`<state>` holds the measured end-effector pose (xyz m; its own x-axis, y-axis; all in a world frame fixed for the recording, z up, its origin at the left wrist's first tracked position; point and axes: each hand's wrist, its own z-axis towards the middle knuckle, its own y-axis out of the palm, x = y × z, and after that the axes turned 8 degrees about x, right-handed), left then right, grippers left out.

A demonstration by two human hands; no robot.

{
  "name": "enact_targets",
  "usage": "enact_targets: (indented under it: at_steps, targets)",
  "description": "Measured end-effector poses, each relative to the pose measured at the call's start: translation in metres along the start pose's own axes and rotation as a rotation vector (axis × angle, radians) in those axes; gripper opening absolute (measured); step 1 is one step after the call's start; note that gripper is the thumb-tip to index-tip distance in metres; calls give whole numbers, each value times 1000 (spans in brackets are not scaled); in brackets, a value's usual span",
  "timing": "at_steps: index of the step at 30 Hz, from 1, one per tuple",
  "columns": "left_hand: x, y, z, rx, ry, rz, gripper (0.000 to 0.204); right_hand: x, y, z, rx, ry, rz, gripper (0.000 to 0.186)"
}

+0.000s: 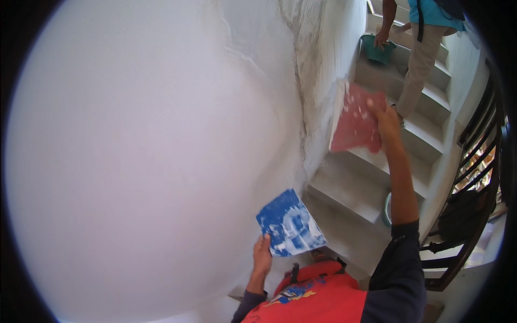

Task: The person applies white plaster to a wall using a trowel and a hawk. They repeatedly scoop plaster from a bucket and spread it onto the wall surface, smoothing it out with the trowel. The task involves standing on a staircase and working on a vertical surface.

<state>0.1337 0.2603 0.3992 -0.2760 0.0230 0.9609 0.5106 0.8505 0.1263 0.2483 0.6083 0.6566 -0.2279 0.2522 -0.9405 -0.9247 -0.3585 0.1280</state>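
My left hand grips one corner of a blue flat plastic sheet, whose face is smeared with white putty. Higher up and to the right, my right hand is closed on a red plastic putty spreader, slightly blurred. White putty coats the spreader's left edge and spots its face. That edge is close to the white wall; I cannot tell whether it touches. Beside it, a rough grey-brown strip with a dark crack runs down the wall.
A staircase climbs on the right. Up on it, a person in a blue top reaches to a green bucket. A partly hidden pale bucket stands behind my right forearm. A dark railing curves along the far right.
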Motion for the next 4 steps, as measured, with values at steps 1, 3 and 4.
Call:
enact_targets:
  at_steps: [1, 3, 4]
  targets:
    - [-3, -1, 0, 7, 10, 16, 40, 30, -16, -16, 19, 204, 61, 22]
    - [24, 1, -9, 66, 111, 355, 41, 74, -37, -49, -65, 271, 12, 27]
    - [13, -9, -4, 11, -34, 232, 48, 91, -46, -72, -115, 318, -17, 30]
